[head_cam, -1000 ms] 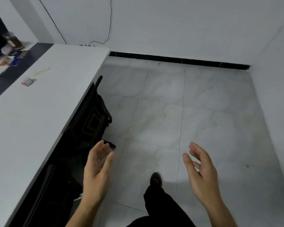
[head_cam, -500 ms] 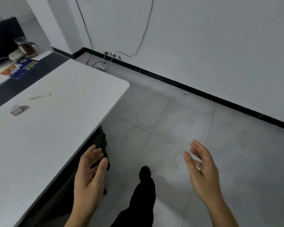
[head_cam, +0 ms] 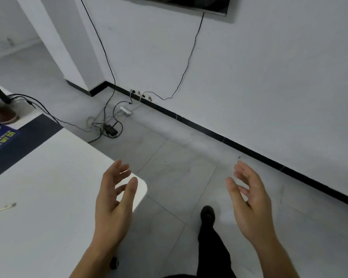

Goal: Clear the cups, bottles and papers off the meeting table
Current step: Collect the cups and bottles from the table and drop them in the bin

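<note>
The white meeting table [head_cam: 48, 197] fills the lower left, its rounded corner just past my left hand. My left hand [head_cam: 115, 201] hovers open over that corner, holding nothing. My right hand [head_cam: 249, 201] is open too, over the tiled floor to the right of the table. At the far left edge stands a glass jar of dark liquid [head_cam: 0, 111]. A blue printed paper [head_cam: 0, 140] lies in front of it on the table's dark strip. A thin pale stick [head_cam: 2, 208] lies on the white top at the left edge.
A wall [head_cam: 249, 67] with a black skirting runs across the right. A tangle of black cables, an adapter [head_cam: 110, 129] and a white power strip [head_cam: 126, 110] lie on the floor by the sockets. My dark-trousered leg and shoe [head_cam: 208, 214] stand between my hands.
The view has swung left and upward along the table end: the corner now lies under my left hand, the wall sockets and cables have come into sight. Both hands stay open.
</note>
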